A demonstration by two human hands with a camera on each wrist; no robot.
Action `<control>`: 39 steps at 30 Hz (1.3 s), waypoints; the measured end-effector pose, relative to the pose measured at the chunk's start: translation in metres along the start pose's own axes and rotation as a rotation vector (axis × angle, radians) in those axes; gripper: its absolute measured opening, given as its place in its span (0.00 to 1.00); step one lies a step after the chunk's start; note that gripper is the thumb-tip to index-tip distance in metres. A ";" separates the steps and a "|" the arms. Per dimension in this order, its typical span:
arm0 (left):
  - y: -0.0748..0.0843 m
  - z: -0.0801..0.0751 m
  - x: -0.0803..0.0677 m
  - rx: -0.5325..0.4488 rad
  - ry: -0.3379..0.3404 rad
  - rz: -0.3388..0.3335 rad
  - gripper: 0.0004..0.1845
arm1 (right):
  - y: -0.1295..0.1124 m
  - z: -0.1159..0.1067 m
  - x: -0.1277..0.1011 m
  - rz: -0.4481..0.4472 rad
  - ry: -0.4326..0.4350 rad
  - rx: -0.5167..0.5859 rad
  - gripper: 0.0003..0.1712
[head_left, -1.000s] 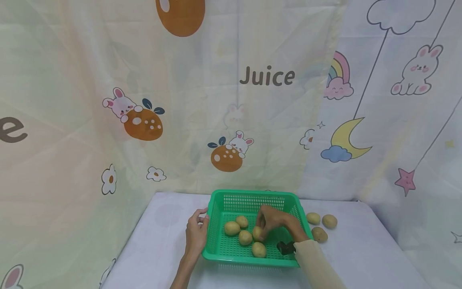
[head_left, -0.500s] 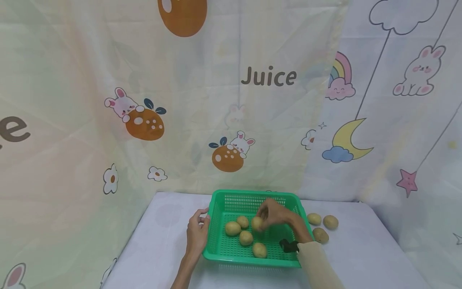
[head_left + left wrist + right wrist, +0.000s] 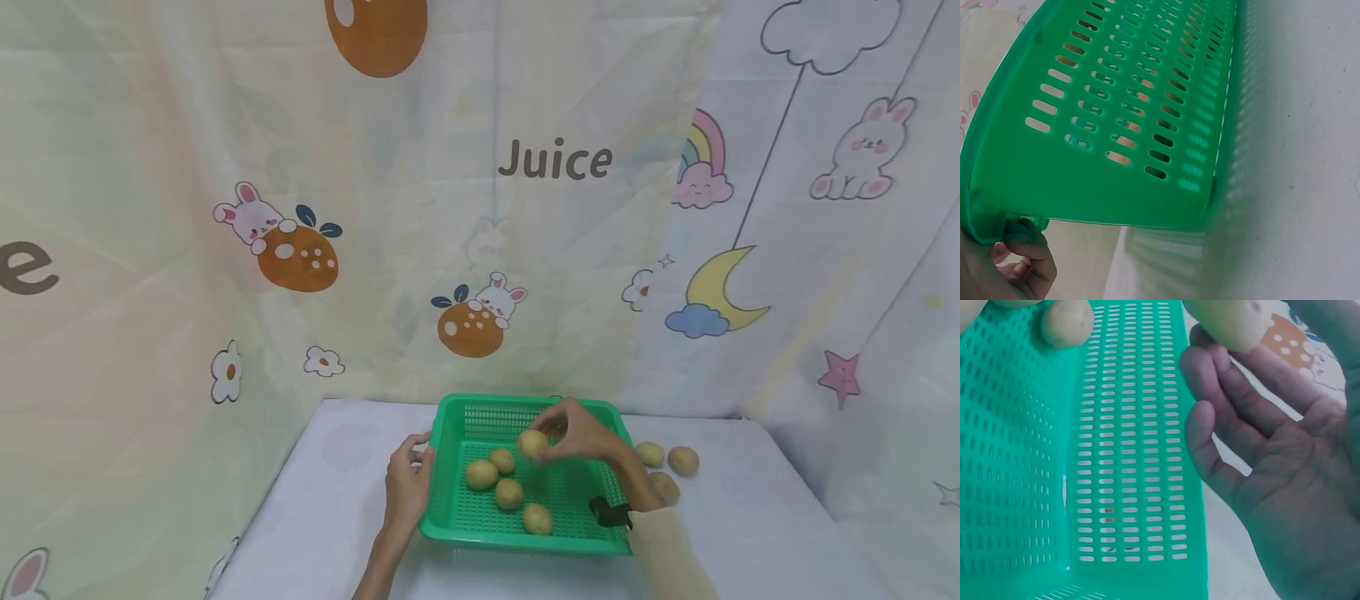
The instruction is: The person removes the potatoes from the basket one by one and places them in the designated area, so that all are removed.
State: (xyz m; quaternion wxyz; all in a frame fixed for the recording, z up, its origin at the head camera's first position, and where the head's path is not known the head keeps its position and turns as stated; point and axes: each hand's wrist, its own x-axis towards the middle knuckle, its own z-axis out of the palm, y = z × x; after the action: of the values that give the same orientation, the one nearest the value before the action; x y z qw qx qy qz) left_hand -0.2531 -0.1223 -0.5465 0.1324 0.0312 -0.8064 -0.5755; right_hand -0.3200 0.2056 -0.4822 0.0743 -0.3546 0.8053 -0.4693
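A green plastic basket point(image 3: 525, 543) with slotted walls stands on the table. My left hand point(image 3: 408, 482) holds its left rim; in the left wrist view, curled fingers point(image 3: 1035, 250) are at the rim's corner. My right hand point(image 3: 585, 433) pinches a potato point(image 3: 532, 444) between thumb and fingertips, raised above the basket floor toward the back. The same potato point(image 3: 1232, 322) shows at the top of the right wrist view, the other fingers loosely bent below it. Several potatoes point(image 3: 509, 494) lie on the basket floor, mostly left and front.
To the right of the basket, three more potatoes point(image 3: 683, 460) lie on the white tablecloth point(image 3: 757, 517), one partly behind my right forearm. A printed curtain point(image 3: 390, 208) hangs behind the table. A dark strap piece point(image 3: 611, 512) sits on my right wrist.
My right hand has lifted the potato from the basket floor, moving up and toward the back of the basket. My left hand stays at the left rim.
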 end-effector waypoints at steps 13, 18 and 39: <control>0.000 0.000 0.000 -0.008 -0.010 -0.002 0.17 | -0.008 -0.010 -0.015 -0.085 0.053 0.102 0.18; 0.000 0.000 0.000 -0.004 -0.009 -0.004 0.17 | -0.009 -0.011 -0.023 -0.076 0.093 0.093 0.19; -0.001 0.001 0.000 0.025 0.019 0.012 0.17 | -0.005 -0.029 -0.057 -0.078 0.119 0.087 0.21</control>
State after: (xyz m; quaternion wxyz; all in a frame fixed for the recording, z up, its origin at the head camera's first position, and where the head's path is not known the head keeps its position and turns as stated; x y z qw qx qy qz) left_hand -0.2530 -0.1212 -0.5475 0.1430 0.0333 -0.8124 -0.5643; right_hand -0.2889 0.2613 -0.4746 0.0233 -0.3538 0.7726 -0.5267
